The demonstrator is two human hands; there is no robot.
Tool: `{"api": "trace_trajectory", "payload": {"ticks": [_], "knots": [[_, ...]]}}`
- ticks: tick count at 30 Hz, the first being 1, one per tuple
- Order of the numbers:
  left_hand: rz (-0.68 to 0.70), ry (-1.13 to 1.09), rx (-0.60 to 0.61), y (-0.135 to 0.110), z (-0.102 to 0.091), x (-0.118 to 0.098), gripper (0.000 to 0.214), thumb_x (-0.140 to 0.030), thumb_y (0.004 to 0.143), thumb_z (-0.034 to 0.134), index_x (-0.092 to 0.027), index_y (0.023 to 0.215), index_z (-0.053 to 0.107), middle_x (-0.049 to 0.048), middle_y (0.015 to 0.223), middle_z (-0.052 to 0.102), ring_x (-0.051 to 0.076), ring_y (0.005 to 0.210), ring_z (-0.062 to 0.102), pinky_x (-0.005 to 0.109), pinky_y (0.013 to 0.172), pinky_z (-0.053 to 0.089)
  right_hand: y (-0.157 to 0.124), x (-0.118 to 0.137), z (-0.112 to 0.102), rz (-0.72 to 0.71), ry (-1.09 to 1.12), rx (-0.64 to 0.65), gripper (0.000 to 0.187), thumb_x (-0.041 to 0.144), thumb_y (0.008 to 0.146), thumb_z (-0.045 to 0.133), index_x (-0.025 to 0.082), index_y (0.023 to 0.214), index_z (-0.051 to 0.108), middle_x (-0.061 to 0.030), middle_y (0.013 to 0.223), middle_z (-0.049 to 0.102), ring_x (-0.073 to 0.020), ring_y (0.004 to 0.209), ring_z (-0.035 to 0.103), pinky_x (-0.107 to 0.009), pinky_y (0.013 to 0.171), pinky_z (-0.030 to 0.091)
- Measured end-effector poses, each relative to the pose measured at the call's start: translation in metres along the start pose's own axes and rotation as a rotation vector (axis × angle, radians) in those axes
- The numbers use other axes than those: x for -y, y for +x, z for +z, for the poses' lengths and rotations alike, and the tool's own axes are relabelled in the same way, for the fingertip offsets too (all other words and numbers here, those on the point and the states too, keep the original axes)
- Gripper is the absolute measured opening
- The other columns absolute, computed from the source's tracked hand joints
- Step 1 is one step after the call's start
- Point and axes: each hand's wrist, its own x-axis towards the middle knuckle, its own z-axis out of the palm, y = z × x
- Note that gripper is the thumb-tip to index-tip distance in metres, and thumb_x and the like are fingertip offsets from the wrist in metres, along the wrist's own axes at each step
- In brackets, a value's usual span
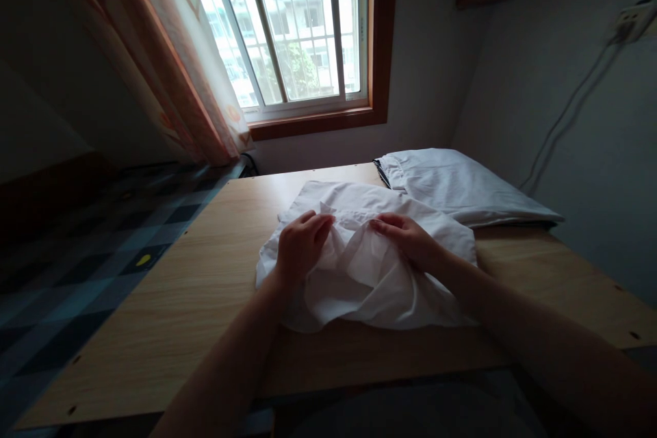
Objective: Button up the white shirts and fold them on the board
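A crumpled white garment point(400, 294), perhaps a shirt, lies spread on the wooden board in front of me. My left hand point(302, 243) pinches a fold of its cloth between thumb and fingers. A short way to the right, my right hand point(405, 236) pinches another part of the same cloth. Between the two hands the fabric is lifted a little and hangs in loose folds. The fingertips are partly hidden in the cloth and the shade.
A folded pile of white cloth point(456, 185) with dark layers beneath lies at the board's back right. The light wooden board point(215, 274) borders a checked bedspread point(66, 274) on the left. Behind are a window point(302, 20) and curtain point(169, 48); a cord point(559, 116) hangs at right.
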Motion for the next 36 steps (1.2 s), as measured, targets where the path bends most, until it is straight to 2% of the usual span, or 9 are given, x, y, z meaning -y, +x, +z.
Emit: {"api": "trace_trajectory", "payload": {"ticks": [5, 9, 15, 17, 20, 24, 27, 30, 36], "knots": [[-0.163, 0.082, -0.097, 0.01, -0.02, 0.018, 0.016, -0.027, 0.094, 0.057, -0.019, 0.089, 0.071, 0.0029, 0.08, 0.068, 0.014, 0.067, 0.059, 0.025, 0.061, 0.041, 0.015, 0.004, -0.024, -0.166, 0.093, -0.285, 0.028, 0.047, 0.069, 0.078, 0.022, 0.077, 0.069, 0.0008, 0.072, 0.061, -0.0137, 0.067, 0.053, -0.027, 0.064, 0.045], [-0.201, 0.114, -0.178, 0.014, -0.039, 0.024, 0.025, -0.036, 0.095, 0.057, -0.017, 0.089, 0.07, 0.0031, 0.079, 0.068, 0.014, 0.065, 0.056, 0.027, 0.061, 0.039, 0.022, 0.012, -0.043, -0.312, -0.01, -0.387, 0.021, 0.045, 0.072, 0.074, 0.025, 0.079, 0.068, 0.0009, 0.076, 0.062, -0.0162, 0.075, 0.056, -0.031, 0.074, 0.046], [-0.101, 0.189, -0.14, 0.012, -0.034, 0.015, 0.021, -0.035, 0.093, 0.058, -0.02, 0.084, 0.07, 0.0043, 0.078, 0.063, 0.017, 0.069, 0.056, 0.03, 0.065, 0.041, 0.02, 0.013, -0.04, -0.319, -0.006, -0.311, 0.021, 0.045, 0.075, 0.071, 0.025, 0.075, 0.065, 0.0021, 0.069, 0.056, -0.0146, 0.068, 0.051, -0.03, 0.069, 0.045], [-0.001, 0.185, -0.114, 0.011, -0.027, 0.003, 0.013, -0.03, 0.091, 0.061, -0.023, 0.095, 0.071, 0.0064, 0.092, 0.066, 0.021, 0.086, 0.06, 0.036, 0.079, 0.046, 0.019, 0.011, -0.036, -0.281, 0.013, -0.272, 0.022, 0.046, 0.075, 0.072, 0.025, 0.075, 0.064, 0.0022, 0.069, 0.055, -0.0142, 0.067, 0.049, -0.029, 0.067, 0.044], [0.171, 0.095, -0.056, 0.007, -0.017, -0.017, 0.025, -0.025, 0.091, 0.06, -0.027, 0.115, 0.065, 0.0054, 0.117, 0.067, 0.024, 0.111, 0.058, 0.047, 0.104, 0.038, 0.017, 0.008, -0.031, -0.246, -0.02, -0.249, 0.026, 0.05, 0.075, 0.07, 0.025, 0.075, 0.062, 0.0011, 0.073, 0.057, -0.0158, 0.069, 0.051, -0.03, 0.069, 0.044], [0.223, -0.073, 0.134, 0.0, -0.005, -0.028, 0.033, -0.011, 0.088, 0.052, -0.024, 0.118, 0.059, 0.0035, 0.114, 0.07, 0.022, 0.111, 0.061, 0.055, 0.117, 0.023, 0.017, 0.008, -0.029, -0.249, -0.028, -0.25, 0.026, 0.049, 0.074, 0.07, 0.025, 0.075, 0.061, 0.0008, 0.076, 0.058, -0.0164, 0.072, 0.052, -0.03, 0.072, 0.044], [0.201, -0.188, 0.265, -0.004, 0.003, -0.019, 0.032, -0.009, 0.089, 0.048, -0.021, 0.117, 0.058, 0.0059, 0.113, 0.069, 0.021, 0.105, 0.064, 0.049, 0.109, 0.039, 0.016, 0.007, -0.027, -0.258, -0.023, -0.265, 0.024, 0.046, 0.074, 0.069, 0.025, 0.076, 0.059, 0.0011, 0.076, 0.056, -0.016, 0.071, 0.051, -0.029, 0.071, 0.044], [0.183, -0.28, 0.3, -0.004, 0.008, -0.01, 0.027, -0.015, 0.092, 0.049, -0.022, 0.116, 0.059, 0.0074, 0.112, 0.069, 0.02, 0.101, 0.064, 0.037, 0.089, 0.052, 0.015, 0.006, -0.025, -0.263, -0.075, -0.283, 0.022, 0.046, 0.079, 0.064, 0.025, 0.079, 0.059, 0.0003, 0.077, 0.056, -0.0168, 0.072, 0.051, -0.03, 0.071, 0.045], [0.19, -0.446, 0.368, -0.001, 0.006, -0.005, 0.019, -0.017, 0.091, 0.057, -0.02, 0.107, 0.067, 0.0052, 0.095, 0.07, 0.015, 0.082, 0.065, 0.027, 0.074, 0.053, 0.013, 0.0, -0.027, -0.277, -0.209, -0.328, 0.023, 0.045, 0.085, 0.055, 0.024, 0.077, 0.06, -0.0025, 0.081, 0.06, -0.019, 0.078, 0.053, -0.032, 0.074, 0.047]]}}
